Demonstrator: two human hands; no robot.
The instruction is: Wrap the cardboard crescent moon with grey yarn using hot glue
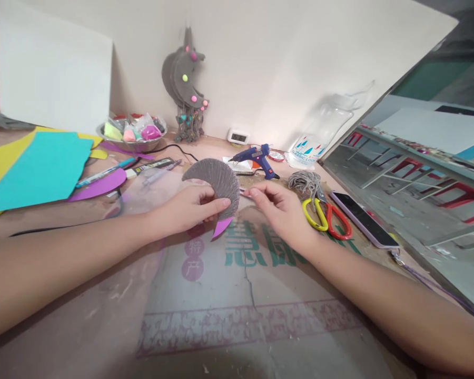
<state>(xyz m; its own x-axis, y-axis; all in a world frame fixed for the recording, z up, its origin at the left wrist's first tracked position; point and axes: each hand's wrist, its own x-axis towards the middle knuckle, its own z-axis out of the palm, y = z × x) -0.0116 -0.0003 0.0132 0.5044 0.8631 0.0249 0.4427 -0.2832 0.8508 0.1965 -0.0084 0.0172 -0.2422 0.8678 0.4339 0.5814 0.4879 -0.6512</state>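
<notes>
My left hand (203,208) grips a purple crescent moon cutout (223,227) by its lower part, thumb on the front. Grey yarn (217,181) is wound closely over most of the crescent; only its lower tip shows bare purple. Just right of it, my right hand (278,208) is closed in a pinch on what looks like the yarn's loose end, mostly hidden by the fingers. Below the hands, a thin grey strand (249,284) trails over the printed cardboard.
Behind the hands lies a blue glue gun (256,156). Yellow-and-red-handled scissors (327,218), a yarn bundle (305,181) and a phone (363,218) are at right. Coloured sheets (39,168) and a bowl of clay (132,143) stand left. A finished moon ornament (185,79) hangs behind.
</notes>
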